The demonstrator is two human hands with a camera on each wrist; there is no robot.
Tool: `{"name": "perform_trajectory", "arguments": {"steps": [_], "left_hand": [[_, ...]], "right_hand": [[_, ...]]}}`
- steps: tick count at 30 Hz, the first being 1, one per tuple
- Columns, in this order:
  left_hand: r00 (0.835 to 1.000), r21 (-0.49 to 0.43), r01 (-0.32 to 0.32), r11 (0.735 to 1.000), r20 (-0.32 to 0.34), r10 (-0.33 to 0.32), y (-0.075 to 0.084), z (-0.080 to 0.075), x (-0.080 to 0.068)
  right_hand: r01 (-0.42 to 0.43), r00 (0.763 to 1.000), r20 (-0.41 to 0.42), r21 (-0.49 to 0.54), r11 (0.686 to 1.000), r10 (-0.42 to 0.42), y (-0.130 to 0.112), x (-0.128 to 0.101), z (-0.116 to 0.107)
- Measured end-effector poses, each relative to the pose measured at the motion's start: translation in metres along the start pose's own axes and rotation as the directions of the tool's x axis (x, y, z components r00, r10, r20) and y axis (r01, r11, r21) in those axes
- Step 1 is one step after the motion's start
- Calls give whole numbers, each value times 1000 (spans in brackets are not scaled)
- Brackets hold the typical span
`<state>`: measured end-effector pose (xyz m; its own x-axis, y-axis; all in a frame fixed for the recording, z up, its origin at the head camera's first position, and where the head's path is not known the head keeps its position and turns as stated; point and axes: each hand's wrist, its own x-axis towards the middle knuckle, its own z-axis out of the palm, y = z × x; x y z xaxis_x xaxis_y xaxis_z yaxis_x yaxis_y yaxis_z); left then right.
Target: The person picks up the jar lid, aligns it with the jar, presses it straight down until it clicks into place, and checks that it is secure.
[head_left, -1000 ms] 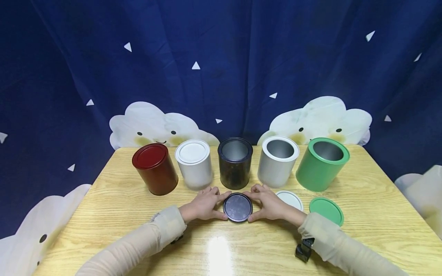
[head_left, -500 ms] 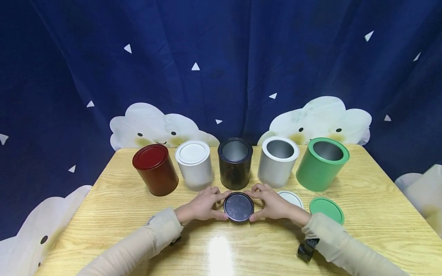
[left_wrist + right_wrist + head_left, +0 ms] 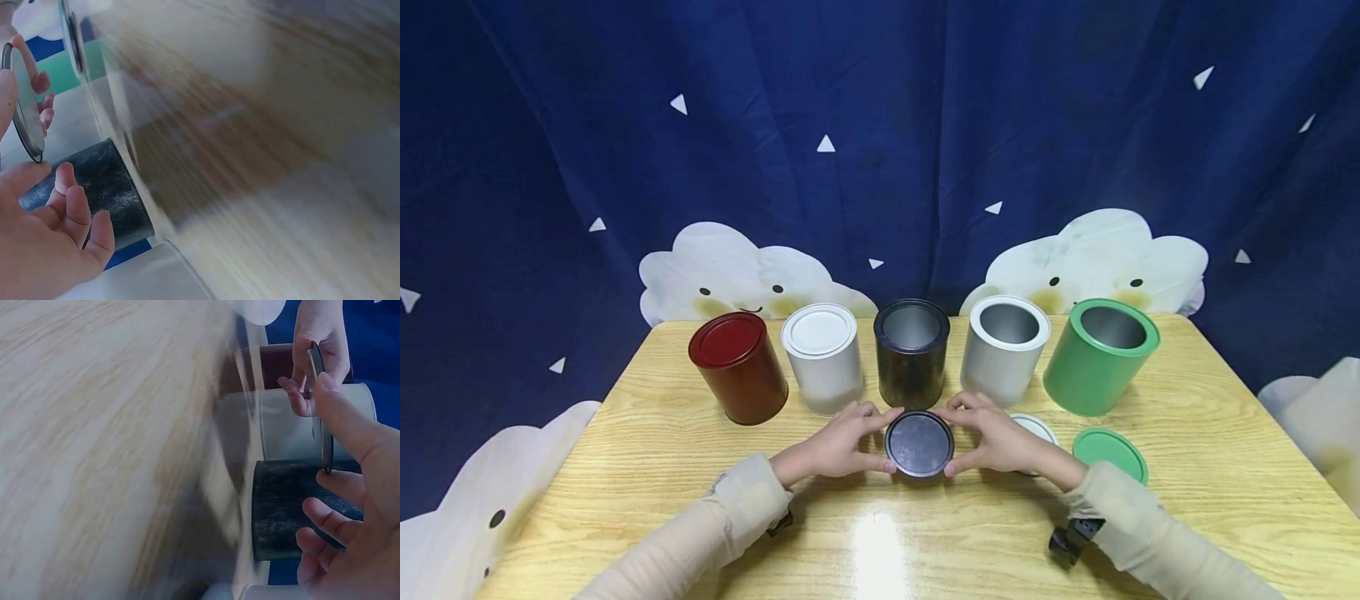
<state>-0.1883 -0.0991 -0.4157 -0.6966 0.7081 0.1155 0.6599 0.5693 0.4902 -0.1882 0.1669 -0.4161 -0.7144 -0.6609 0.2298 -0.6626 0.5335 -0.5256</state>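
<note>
Thumb and forefinger of the left hand and those of the right hand pinched opposite edges of a round black metal lid, presumably to keep it level. It hung above the pale wooden table, in front of an open black cylindrical metal can. Against half a second earlier, the lid had moved slightly toward that can, apparently rising as well.

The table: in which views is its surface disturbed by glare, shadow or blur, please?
Head view: a bright glare patch on the table at lower middle, soft shadows near the sleeves; left wrist view: the wood grain is smeared, while the black can looks clearer; right wrist view: the grain is streaked, most toward the middle, while the black lid is sharper.
</note>
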Motion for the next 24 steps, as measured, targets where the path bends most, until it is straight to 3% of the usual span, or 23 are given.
{"name": "perform_trajectory", "arguments": {"steps": [9,24], "left_hand": [[995,6,-69,998,-66,70,1,-3,0],[991,-59,-76,995,-117,69,9,-14,-1]], "right_hand": [[43,999,-23,-16,999,-43,-2,1,-6],[37,998,-51,41,998,-35,-14,2,-21]]}}
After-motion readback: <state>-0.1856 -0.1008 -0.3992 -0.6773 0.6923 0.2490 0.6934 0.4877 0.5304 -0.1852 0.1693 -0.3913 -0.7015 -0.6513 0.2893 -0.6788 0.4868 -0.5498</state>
